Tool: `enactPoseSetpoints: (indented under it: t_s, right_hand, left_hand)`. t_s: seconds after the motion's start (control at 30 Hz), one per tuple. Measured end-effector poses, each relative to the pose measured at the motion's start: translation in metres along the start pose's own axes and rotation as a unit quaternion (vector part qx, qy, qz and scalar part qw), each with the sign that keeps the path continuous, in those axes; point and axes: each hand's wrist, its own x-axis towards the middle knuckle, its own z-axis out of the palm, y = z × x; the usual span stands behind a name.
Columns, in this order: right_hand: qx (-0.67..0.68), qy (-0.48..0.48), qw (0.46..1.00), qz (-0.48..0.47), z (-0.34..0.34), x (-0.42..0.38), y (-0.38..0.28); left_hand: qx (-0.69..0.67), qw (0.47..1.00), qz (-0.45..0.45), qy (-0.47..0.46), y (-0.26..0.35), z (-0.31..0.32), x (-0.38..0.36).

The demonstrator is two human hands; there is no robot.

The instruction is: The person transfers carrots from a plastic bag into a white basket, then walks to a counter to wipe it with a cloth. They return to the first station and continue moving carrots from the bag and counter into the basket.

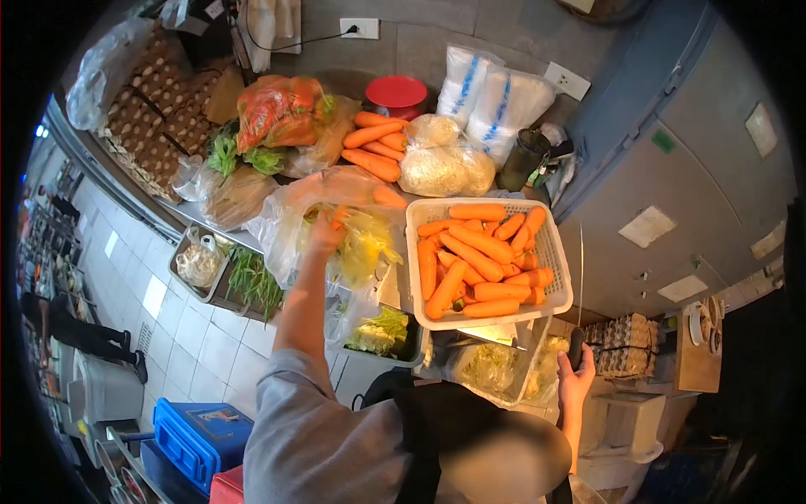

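Note:
My left hand (324, 232) reaches into the mouth of a clear plastic bag (290, 220). Its fingers look curled, but the plastic and what lies inside partly hide what they grip. Yellow-green leafy vegetables (365, 239) show in the bag beside the hand. At the right, my right hand (576, 374) is wrapped round the black handle of a knife (577, 346), its long thin blade pointing up and away from me. Between the hands, a white plastic basket (564, 290) holds several carrots (478, 244).
Behind the basket are loose carrots (374, 151), bagged pale shreds (445, 168), a red stool or bowl (396, 94) and white plastic packs (495, 109). Egg trays (164, 109) are stacked at far left. Below stand crates of greens (382, 332). A grey cabinet (705, 160) borders the right side.

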Motion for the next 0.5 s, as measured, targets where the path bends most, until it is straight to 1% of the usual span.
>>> enactPoseSetpoints:
  t_s: [0.07, 0.17, 0.23, 0.3, 0.33, 0.37, 0.4, 0.43, 0.47, 0.5]
  right_hand:
    - [0.002, 0.0, 1.0, -0.021, -0.001, 0.006, 0.007]
    - [-0.017, -0.011, 0.999, -0.043, -0.004, 0.011, 0.01]
    - [-0.049, -0.012, 0.997, -0.066, -0.012, 0.012, 0.019]
    - [-0.039, -0.016, 0.997, -0.068, -0.019, 0.007, 0.017]
    - [-0.029, -0.017, 0.997, -0.072, -0.02, 0.007, 0.015]
    - [-0.034, -0.007, 0.997, -0.074, -0.023, 0.006, 0.016]
    - [-0.042, -0.001, 0.995, -0.088, -0.026, 0.007, 0.022]
    - [-0.051, 0.005, 0.994, -0.101, -0.029, 0.009, 0.032]
    - [-0.06, 0.01, 0.992, -0.113, -0.032, 0.011, 0.04]
    - [-0.05, 0.014, 0.993, -0.107, -0.035, 0.013, 0.045]
  left_hand:
    - [0.0, 0.997, -0.07, 0.026, -0.004, 0.024, 0.012]
    - [0.06, 0.979, -0.194, -0.004, 0.012, 0.027, 0.013]
    - [0.057, 0.98, -0.189, -0.012, 0.011, 0.028, 0.013]
    - [0.036, 0.989, -0.141, 0.007, -0.01, 0.03, 0.002]
    - [0.026, 0.993, -0.114, 0.022, 0.004, 0.013, -0.006]
    - [0.021, 0.99, -0.137, 0.032, 0.021, -0.003, -0.023]
    - [-0.138, 0.971, -0.193, -0.03, 0.016, -0.015, -0.039]
    - [-0.268, 0.934, -0.226, -0.062, 0.016, -0.027, -0.056]
    - [-0.385, 0.879, -0.268, -0.087, 0.016, -0.038, -0.074]
    - [-0.474, 0.827, -0.292, -0.079, 0.024, -0.056, -0.094]
